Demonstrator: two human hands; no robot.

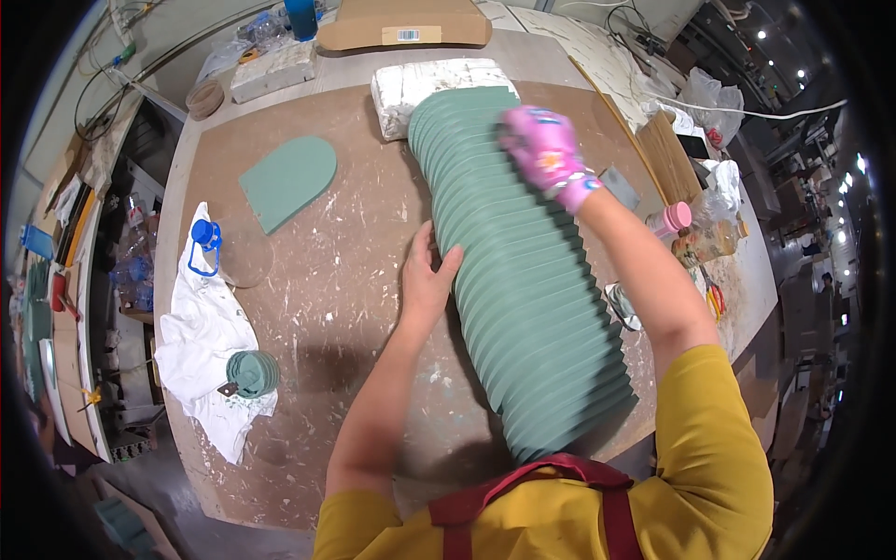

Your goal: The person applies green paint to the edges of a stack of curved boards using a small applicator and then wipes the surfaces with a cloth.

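A long row of overlapping green arched panels (523, 308) leans in a slanting stack from the white block (392, 101) at the far side down to my body. Bare, my left hand (429, 280) rests against the left edge of the stack, its thumb apart from the fingers. My right hand (544, 151), in a pink flowered glove, is closed over the far right part of the stack. Whatever it may hold is hidden under the glove. One separate green panel (291, 182) with a rounded end lies flat to the left.
On the left, a white cloth (201, 345) lies under a green-stained container (252, 373) and a blue-capped bottle (205, 247). Along the right edge are a pink-capped bottle (670, 220), scissors (714, 297) and plastic bags. A cardboard box (401, 21) stands at the back.
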